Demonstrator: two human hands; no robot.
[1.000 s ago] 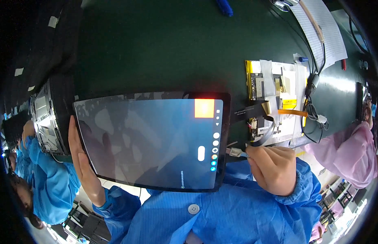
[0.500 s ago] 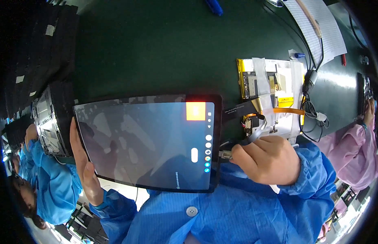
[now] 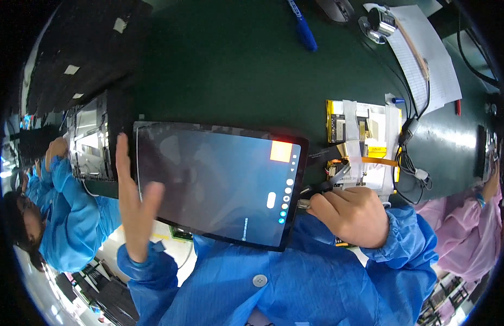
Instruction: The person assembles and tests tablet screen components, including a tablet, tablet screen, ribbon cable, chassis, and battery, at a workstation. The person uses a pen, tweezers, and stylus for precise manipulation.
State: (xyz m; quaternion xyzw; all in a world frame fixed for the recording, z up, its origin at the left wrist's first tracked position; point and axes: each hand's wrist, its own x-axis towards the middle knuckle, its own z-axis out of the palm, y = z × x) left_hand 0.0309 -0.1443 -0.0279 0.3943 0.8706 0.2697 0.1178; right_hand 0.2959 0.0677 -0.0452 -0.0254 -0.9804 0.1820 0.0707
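A tablet [image 3: 208, 185] with a lit screen lies at the table's near edge, an orange square in its upper right corner. At its left edge my left hand [image 3: 132, 204] is held up with fingers straight and thumb apart, holding nothing. My right hand [image 3: 352, 217] is closed in a pinch on a small metal-ended cable plug [image 3: 304, 204] at the tablet's right edge. Whether the plug sits inside the tablet cannot be made out. Just beyond that hand lies an exposed board assembly [image 3: 338, 130], taped with white strips, with an orange ribbon cable [image 3: 379, 161] across it.
Black cables [image 3: 406, 163] bunch right of the board. Farther back are a blue marker [image 3: 303, 30], a mouse [image 3: 338, 8], a metal part [image 3: 379, 24] and paper sheets [image 3: 431, 70]. People in blue [image 3: 73, 212] and pink [image 3: 463, 233] sit on either side. An opened device [image 3: 92, 141] stands at left.
My left hand has let go of the tablet's left edge and opened. My right hand keeps its pinch on the plug. The whole view has shifted slightly.
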